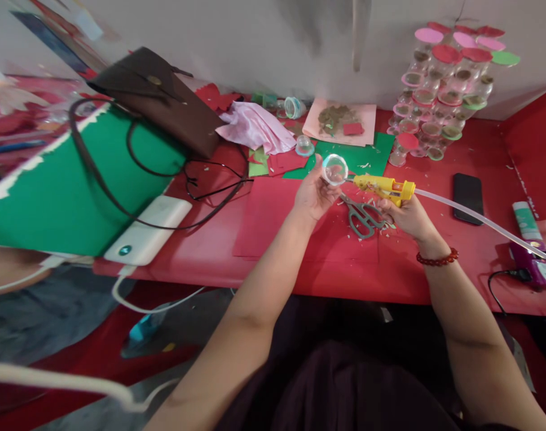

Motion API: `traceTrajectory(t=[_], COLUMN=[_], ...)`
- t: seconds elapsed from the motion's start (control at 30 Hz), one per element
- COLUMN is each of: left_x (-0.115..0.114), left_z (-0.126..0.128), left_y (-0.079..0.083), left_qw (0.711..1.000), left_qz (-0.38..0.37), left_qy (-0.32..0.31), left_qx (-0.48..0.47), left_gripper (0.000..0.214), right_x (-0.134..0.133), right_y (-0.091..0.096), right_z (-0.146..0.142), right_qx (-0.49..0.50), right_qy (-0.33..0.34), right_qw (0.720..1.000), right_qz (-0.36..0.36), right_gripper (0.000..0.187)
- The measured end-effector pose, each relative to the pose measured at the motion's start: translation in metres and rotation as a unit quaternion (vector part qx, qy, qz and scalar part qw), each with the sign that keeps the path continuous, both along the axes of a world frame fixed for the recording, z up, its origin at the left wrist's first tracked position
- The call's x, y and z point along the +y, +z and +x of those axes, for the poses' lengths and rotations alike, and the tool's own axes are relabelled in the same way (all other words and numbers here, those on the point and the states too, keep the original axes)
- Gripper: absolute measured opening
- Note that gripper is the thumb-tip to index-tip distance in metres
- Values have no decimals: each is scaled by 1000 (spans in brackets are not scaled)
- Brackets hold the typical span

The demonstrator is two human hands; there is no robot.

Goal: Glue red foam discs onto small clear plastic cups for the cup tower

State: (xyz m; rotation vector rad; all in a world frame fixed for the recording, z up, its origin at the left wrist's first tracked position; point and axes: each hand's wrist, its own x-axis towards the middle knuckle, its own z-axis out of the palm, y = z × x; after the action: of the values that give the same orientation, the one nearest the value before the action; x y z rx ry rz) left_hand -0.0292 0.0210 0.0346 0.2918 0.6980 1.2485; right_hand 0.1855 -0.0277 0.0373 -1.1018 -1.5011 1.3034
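Clear cup (334, 170), 1 in hand: pinched between thumb and fingers of the left hand (315, 194), above red paper (273, 218). Yellow glue gun (381, 184), 1: right hand (410, 216) wrapped round its handle; nozzle just beside the cup, contact cannot be told. Glue stick (470, 209), 1, projecting from gun's rear. Scissors (356, 209), 1 pair, near the right hand. Phone (467, 199), 1. Cup tower (448, 96), 1; cups overlap, uncounted.

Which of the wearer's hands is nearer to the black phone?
The right. The right hand, gripping the yellow glue gun, is a little left of the black phone; the left hand, holding a clear cup, is farther left.
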Motion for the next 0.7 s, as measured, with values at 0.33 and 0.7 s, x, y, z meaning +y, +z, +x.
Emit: traceTrajectory(t=[0.33, 0.7], left_x=[-2, -4], left_z=[1, 2], left_y=[5, 5], left_qw=[1000, 1000], left_qz=[-14, -7], left_qy=[14, 11], left_qx=[-11, -14], left_gripper=[33, 25], right_x=[-2, -2], right_y=[1, -6], right_z=[0, -2], right_qx=[-16, -19], right_qy=[0, 20], right_qw=[1000, 999], right_qz=[0, 18], right_gripper=[60, 53])
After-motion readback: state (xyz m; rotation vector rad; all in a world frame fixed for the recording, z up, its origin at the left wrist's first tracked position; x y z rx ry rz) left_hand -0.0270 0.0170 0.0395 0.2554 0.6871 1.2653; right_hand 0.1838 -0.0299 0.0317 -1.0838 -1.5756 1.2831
